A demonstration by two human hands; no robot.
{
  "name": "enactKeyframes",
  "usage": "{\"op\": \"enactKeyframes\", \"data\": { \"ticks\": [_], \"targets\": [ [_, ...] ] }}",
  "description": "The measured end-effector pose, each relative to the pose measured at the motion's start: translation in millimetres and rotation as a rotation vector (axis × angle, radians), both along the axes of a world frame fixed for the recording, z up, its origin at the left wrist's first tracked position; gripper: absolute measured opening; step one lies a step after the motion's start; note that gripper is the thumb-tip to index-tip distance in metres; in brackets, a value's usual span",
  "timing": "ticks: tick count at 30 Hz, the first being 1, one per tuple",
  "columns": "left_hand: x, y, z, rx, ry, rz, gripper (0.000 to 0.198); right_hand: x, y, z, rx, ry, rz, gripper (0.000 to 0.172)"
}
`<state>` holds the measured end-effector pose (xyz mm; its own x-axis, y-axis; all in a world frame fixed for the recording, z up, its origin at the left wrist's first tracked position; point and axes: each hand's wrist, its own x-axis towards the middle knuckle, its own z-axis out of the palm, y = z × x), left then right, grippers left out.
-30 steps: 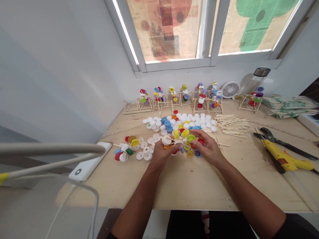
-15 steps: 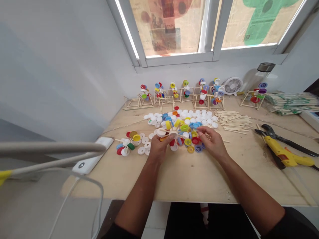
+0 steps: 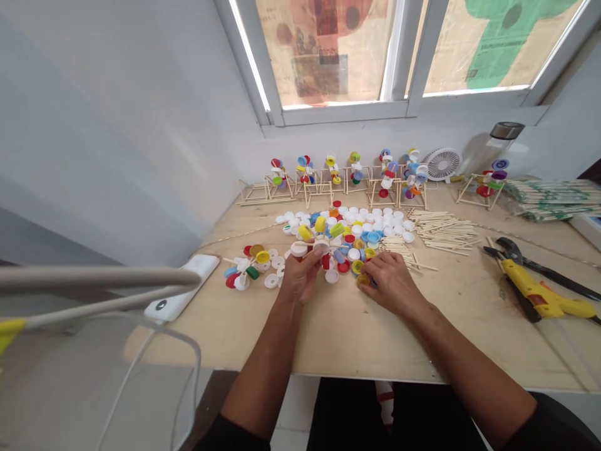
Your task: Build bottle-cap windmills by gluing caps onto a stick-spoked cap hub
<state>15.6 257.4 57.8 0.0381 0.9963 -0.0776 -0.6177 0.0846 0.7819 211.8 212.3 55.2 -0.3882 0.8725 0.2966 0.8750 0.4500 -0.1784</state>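
Observation:
My left hand [image 3: 300,275] pinches a wheel of bottle caps on sticks [image 3: 321,247] by its white hub. Yellow, lime, red, blue and white caps stick out around that hub. My right hand [image 3: 389,279] is lowered over the near edge of a pile of loose caps [image 3: 375,216], its fingers closed at a yellow bottle cap [image 3: 363,280]. Part of this cap and those beside it are hidden under the fingers. On the left lies another cap wheel [image 3: 244,268] with red, blue, green, yellow and white caps, close to several white caps with holes [image 3: 271,280].
Stick frames with cap wheels [image 3: 307,178] line the back by the wall. Loose sticks [image 3: 444,232] lie right of the caps. Pliers [image 3: 516,254] and a yellow glue gun [image 3: 539,291] rest at right. A power strip [image 3: 183,288] occupies the left edge.
My right hand has come down and slightly left, from above the caps to the pile's near edge. The wheel in my left hand has turned a little. The view has shifted slightly.

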Motion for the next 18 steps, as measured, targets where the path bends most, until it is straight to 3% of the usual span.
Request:
{"op": "enactKeyframes", "data": {
  "ticks": [12,18],
  "targets": [
    [0.1,-2.5,-0.3,0.028,0.016,-0.059,0.030,-3.0,-3.8,0.0,-0.032,0.040,0.099,0.013],
    [3.1,-6.3,3.5,0.045,0.038,-0.090,0.033,4.4,0.6,5.8,-0.041,0.452,-0.039,0.016]
  ]
}}
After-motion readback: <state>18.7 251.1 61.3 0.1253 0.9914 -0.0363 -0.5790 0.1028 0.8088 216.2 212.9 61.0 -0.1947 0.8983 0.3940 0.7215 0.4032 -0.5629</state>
